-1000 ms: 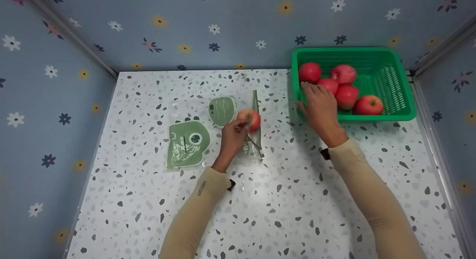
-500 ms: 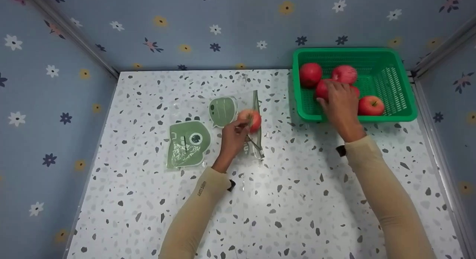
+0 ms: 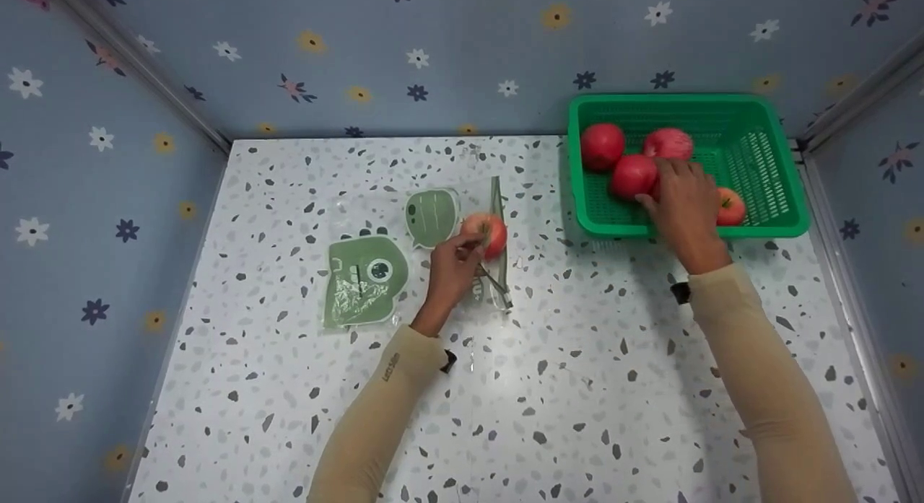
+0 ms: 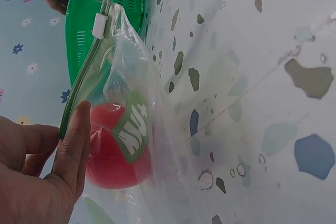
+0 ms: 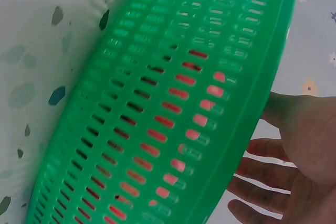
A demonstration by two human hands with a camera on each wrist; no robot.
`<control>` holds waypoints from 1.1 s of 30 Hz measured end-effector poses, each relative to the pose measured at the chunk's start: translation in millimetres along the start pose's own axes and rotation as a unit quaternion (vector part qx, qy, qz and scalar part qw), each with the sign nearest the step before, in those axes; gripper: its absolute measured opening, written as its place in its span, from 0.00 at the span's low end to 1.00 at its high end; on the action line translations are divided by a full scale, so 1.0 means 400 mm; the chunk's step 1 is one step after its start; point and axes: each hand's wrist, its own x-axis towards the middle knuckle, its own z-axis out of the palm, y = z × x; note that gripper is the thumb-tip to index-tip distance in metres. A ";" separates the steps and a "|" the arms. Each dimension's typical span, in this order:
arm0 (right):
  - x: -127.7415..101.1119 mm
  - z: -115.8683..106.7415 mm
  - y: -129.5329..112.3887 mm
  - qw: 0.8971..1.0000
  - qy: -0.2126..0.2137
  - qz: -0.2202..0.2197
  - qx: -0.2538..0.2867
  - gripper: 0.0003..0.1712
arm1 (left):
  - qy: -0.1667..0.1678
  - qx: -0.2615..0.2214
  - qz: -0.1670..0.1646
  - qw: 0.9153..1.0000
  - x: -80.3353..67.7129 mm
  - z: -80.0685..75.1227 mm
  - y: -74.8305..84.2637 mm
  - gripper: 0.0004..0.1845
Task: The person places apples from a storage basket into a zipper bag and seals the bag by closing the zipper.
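A clear zip bag (image 3: 372,283) printed with a green dinosaur lies on the table, with a red apple (image 3: 492,232) inside near its mouth. My left hand (image 3: 452,272) pinches the bag's green zip edge between thumb and fingers; the left wrist view shows the white slider (image 4: 99,25) at the edge's far end. Over the green basket (image 3: 693,99), my right hand (image 3: 684,203) reaches down among red apples with fingers extended and spread, covering one of them. A dark red apple (image 3: 634,177) sits just left of its thumb, and another apple (image 3: 731,207) shows partly at its right.
Two more apples lie at the back of the basket, one at the left corner (image 3: 603,146) and a streaked apple (image 3: 668,143) beside it. The basket stands against the flowered back wall (image 3: 462,70). Side walls flank the speckled table (image 3: 534,387).
My right hand has moved rightward within the basket, from its left side across the apples, uncovering the dark red apple. The left hand keeps its pinch on the bag.
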 end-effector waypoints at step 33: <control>-0.009 -0.052 0.141 0.986 -0.122 0.102 -0.047 0.38 | 0.007 0.013 0.003 1.000 -0.004 0.001 0.002 0.12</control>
